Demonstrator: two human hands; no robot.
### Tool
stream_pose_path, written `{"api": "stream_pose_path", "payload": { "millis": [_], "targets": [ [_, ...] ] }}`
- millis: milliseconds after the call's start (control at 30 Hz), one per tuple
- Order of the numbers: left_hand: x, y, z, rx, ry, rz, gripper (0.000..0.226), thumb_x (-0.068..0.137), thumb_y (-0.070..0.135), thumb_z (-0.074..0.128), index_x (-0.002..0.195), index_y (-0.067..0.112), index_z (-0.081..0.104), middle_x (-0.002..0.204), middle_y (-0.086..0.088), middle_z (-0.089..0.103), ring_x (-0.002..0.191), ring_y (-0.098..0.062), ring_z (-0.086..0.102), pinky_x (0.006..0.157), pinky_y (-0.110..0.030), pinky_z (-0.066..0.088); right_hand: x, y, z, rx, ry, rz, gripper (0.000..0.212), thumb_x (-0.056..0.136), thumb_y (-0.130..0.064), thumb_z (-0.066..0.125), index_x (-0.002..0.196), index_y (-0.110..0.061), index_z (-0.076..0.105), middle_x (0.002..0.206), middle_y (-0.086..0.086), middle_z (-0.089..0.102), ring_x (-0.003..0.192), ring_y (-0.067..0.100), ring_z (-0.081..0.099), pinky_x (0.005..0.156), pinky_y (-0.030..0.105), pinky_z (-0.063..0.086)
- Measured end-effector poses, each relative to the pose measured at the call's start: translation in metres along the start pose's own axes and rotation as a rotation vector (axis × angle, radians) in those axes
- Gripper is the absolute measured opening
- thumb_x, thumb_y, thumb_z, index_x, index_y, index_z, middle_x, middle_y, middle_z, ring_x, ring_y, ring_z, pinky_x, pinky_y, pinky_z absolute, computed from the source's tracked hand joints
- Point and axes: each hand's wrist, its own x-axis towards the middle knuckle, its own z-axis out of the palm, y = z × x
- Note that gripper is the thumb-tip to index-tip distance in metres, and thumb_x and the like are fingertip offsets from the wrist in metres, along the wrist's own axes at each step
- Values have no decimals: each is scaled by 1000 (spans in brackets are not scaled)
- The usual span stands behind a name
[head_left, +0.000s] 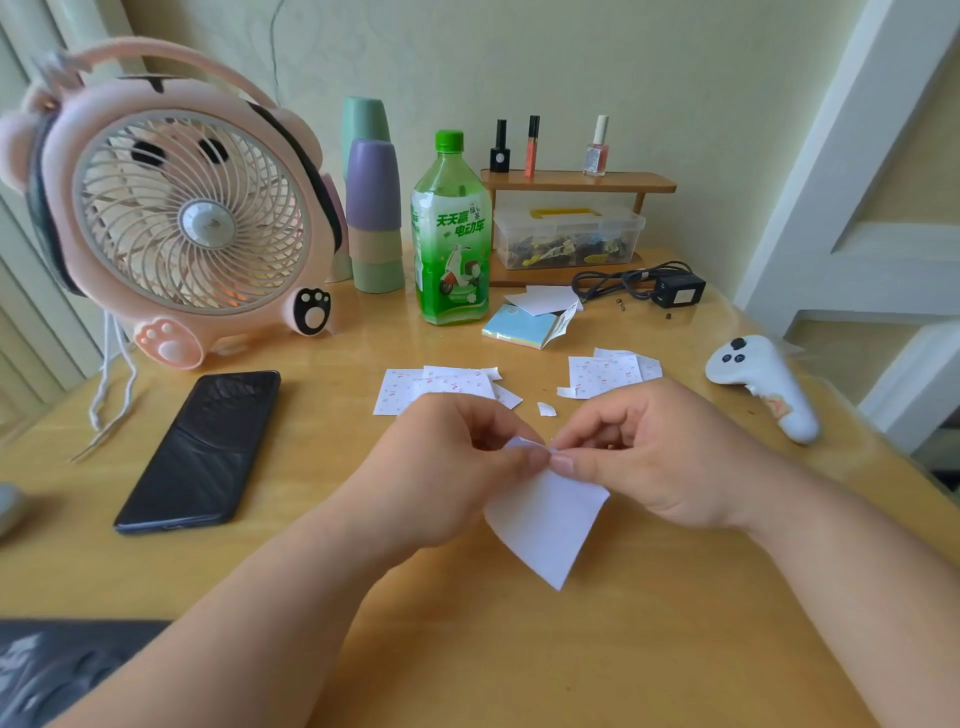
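Head view: pinching top edge of white sheet w/ L hand and R hand, fingertips nearly meeting, just above desk centre. Prob. tearing barely begun, approx whole sheet left. Done so far: printed scraps lying at 12 and 1 o'clock of hands, phone at 9

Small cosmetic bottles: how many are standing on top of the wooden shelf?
3. A black bottle stands at the left end of the wooden shelf, an orange tube beside it, and a pink bottle with a white cap further right. None seems hidden.
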Motion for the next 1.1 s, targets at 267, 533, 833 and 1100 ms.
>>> {"api": "stream_pose_path", "payload": {
  "millis": [267, 533, 833, 1100],
  "targets": [
    [6, -5, -11, -199, -95, -136, 8, 74, 14, 79, 78, 19, 74, 75, 4, 68, 61, -10, 55, 59, -25, 42, 2, 5, -11, 31, -81, 96, 6, 85, -9, 79, 83, -14, 77, 64, -3, 70, 57, 6, 60, 56, 15, 46],
    [-2, -4, -5, 431, -204, -16, 16, 83, 19, 67, 80, 35, 67, 74, 23, 64, 64, 8, 57, 51, -8, 39, -3, -4, -9, -407, -161, 238, 18, 77, -35, 87, 85, -28, 72, 72, -8, 73, 57, 3, 59, 65, 34, 54],
    [-2, -1, -10, 488, -185, -40, 27, 83, 12, 57, 76, 33, 72, 63, 34, 60, 58, 11, 56, 42, -7, 35, -7, -11, -43, -553, 116, 278, 12, 90, -32, 73, 78, -28, 72, 66, -12, 72, 48, -1, 55, 56, 24, 43],
    [0, -2, -7, 474, -127, -26, 24, 89, 20, 58, 83, 38, 73, 69, 45, 55, 62, 14, 57, 45, -6, 37, -12, -2, -66, -642, 23, 440, 27, 76, -56, 79, 96, -43, 66, 78, -13, 71, 64, 1, 64, 61, 26, 49]
  ]
}}
